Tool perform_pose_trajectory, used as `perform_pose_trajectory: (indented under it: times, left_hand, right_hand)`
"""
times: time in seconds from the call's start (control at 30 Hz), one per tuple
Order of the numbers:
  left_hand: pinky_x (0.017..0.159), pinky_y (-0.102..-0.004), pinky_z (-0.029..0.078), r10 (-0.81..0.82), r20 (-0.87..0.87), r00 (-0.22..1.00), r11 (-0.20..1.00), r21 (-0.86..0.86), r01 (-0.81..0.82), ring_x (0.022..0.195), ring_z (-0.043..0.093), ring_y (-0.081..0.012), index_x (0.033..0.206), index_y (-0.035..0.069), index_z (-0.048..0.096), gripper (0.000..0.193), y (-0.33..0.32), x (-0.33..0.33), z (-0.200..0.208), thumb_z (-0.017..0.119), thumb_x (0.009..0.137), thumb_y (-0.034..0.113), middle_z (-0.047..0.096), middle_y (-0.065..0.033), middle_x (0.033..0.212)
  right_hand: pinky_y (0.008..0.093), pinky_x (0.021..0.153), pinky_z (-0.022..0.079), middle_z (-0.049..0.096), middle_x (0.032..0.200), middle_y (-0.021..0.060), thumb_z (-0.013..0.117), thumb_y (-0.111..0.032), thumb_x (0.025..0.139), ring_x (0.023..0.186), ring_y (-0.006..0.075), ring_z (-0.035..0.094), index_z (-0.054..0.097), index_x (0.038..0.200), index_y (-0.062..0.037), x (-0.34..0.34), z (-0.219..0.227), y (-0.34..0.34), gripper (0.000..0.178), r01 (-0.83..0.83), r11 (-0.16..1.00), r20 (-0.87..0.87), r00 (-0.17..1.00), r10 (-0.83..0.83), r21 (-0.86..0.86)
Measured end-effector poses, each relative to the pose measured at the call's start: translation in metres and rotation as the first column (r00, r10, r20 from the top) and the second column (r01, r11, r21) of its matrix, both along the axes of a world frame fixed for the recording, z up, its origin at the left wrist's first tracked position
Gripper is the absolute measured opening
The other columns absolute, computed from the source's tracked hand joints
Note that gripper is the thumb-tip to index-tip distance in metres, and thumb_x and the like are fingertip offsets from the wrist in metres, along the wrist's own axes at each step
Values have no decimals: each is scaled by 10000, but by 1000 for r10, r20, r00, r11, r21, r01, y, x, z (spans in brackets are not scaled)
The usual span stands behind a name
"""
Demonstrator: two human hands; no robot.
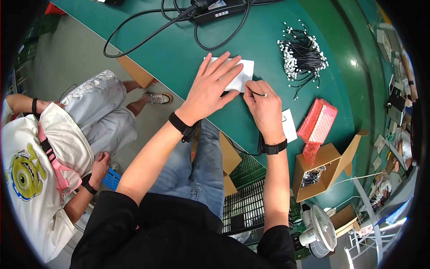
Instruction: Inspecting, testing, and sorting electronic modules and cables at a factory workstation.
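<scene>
A white sheet of paper or card (pixel 247 67) lies on the green table in front of me. My left hand (pixel 207 87) rests flat over its left part, with fingers stretched out and somewhat apart. At the sheet's lower right edge, my right hand (pixel 267 107) is closed in a pinch on a short black cable (pixel 256 93). One white-tipped end of the cable sticks out across the fingers, while the pinched part is mostly hidden. A second white sheet (pixel 290 127) lies partly behind my right wrist.
A pile of black cables with white connectors (pixel 308 58) lies at the far right. Nearer are red bubble wrap (pixel 319 120) and an open cardboard box (pixel 330 158) holding more cables. A black power device (pixel 224 12) with looping cords lies at the back. A person (pixel 62 134) sits at left.
</scene>
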State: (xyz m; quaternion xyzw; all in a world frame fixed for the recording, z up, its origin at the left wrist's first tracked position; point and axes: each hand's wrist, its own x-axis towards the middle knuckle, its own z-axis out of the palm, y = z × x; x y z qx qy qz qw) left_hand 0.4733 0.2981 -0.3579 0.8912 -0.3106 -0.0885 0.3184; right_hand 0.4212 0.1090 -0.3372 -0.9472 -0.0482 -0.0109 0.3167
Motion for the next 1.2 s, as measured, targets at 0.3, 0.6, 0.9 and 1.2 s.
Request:
perform_pose_trajectory:
  times: [0.3,0.6,0.9,1.2]
  left_hand:
    - [1246,-523,194,9,-5,1000,1000,-12,-9,1490,353,-292,1479,140,533,652,-1,1,1,731,871,266,453,-43,1580]
    - [1238,-529,222,-2,-1,1000,1000,-19,2,1475,367,-287,1427,104,565,644,-4,5,-1,760,831,248,472,-41,1555]
    - [1211,-550,239,-69,38,997,998,0,69,1458,386,-323,1444,108,555,667,-10,11,-3,767,830,259,473,-63,1557]
    - [1210,-556,210,-98,105,990,995,4,98,1477,360,-342,1491,118,518,663,-8,3,-9,719,893,326,462,-79,1569]
  right_hand:
    - [394,660,526,608,821,84,742,-25,825,778,273,638,659,947,-56,8,6,-10,150,-61,997,17,998,61,39]
    - [360,657,564,583,845,56,660,-81,787,861,225,638,579,851,-73,17,21,4,104,-275,874,-102,961,255,-402]
    - [341,700,585,642,903,55,654,-113,765,924,211,661,663,882,-54,13,17,-12,131,-332,857,-76,941,330,-394]
    - [364,645,576,699,752,54,686,-150,743,787,262,721,713,685,-83,18,8,7,92,-270,894,-1,958,288,-359]
